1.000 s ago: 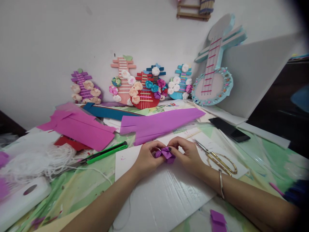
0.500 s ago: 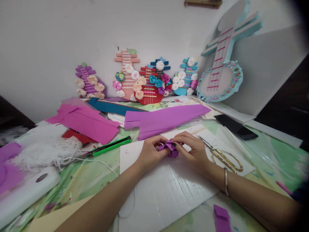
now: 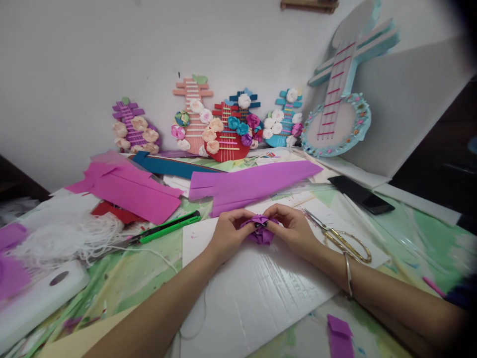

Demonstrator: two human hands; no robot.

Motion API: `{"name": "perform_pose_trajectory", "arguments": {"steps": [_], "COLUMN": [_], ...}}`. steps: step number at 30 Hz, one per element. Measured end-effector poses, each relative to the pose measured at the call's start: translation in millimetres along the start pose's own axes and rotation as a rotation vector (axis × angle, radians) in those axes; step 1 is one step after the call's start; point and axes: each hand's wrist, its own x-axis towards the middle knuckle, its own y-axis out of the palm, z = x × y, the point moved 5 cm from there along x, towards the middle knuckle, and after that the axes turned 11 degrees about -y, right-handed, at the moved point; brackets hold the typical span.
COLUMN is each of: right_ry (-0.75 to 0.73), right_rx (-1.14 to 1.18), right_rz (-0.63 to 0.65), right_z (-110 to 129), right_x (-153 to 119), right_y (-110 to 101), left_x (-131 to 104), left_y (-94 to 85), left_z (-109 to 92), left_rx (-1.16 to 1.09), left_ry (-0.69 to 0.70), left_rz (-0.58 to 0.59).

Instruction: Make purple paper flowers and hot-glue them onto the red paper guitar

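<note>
A small purple paper flower (image 3: 262, 236) sits between my two hands, above a white board (image 3: 253, 298). My left hand (image 3: 231, 232) pinches it from the left, and my right hand (image 3: 292, 227), with a bangle at the wrist, pinches it from the right. Both thumbs meet near its middle on the side facing me; the fingers behind it are partly hidden. Gold-handled scissors (image 3: 341, 239) lie just right of my right hand. Beyond my hands stretches a large purple crepe paper sheet (image 3: 246, 185).
Left of the board are a green box cutter (image 3: 169, 227), a heap of white string (image 3: 70, 238), pink paper (image 3: 134, 189) and a white device (image 3: 44, 298). A black phone (image 3: 361, 194) lies at right. Flower-decorated cardboard instruments (image 3: 229, 144) lean on the wall. A purple paper strip (image 3: 340, 335) lies nearest me.
My thumbs have come together at the middle of the flower, and its petals look more spread. My right hand has shifted slightly left. The whole view has moved a little.
</note>
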Motion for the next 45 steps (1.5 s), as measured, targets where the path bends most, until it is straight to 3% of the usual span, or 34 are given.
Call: {"name": "perform_pose_trajectory", "arguments": {"steps": [12, 19, 22, 28, 30, 36, 45], "right_ry": [-0.037, -0.045, -0.137, -0.501, -0.512, -0.354, -0.679], "right_rx": [-0.228, -0.308, -0.417, -0.728, -0.731, -0.593, -0.801], "right_rz": [-0.059, -0.059, -0.062, 0.026, 0.032, 0.007, 0.081], "right_z": [9, 9, 12, 25, 26, 18, 31], "right_x": [-1, -2, -4, -10, -10, -6, -13], "right_y": [-4, -4, -4, 5, 6, 2, 7], "left_x": [1, 0, -2, -9, -9, -8, -11], "left_y": [0.0, -0.3, 1.0, 1.2, 2.1, 2.8, 9.0], "left_z": [0, 4, 0, -12, -14, -14, -13], "left_rx": [-0.035, 0.124, 0.214, 0.374, 0.401, 0.412, 0.414], "left_ry": [-0.041, 0.003, 0.028, 0.111, 0.139, 0.202, 0.157], "left_rz": [-0.015, -0.063, -0.116, -0.314, -0.315, -0.237, -0.225]}}
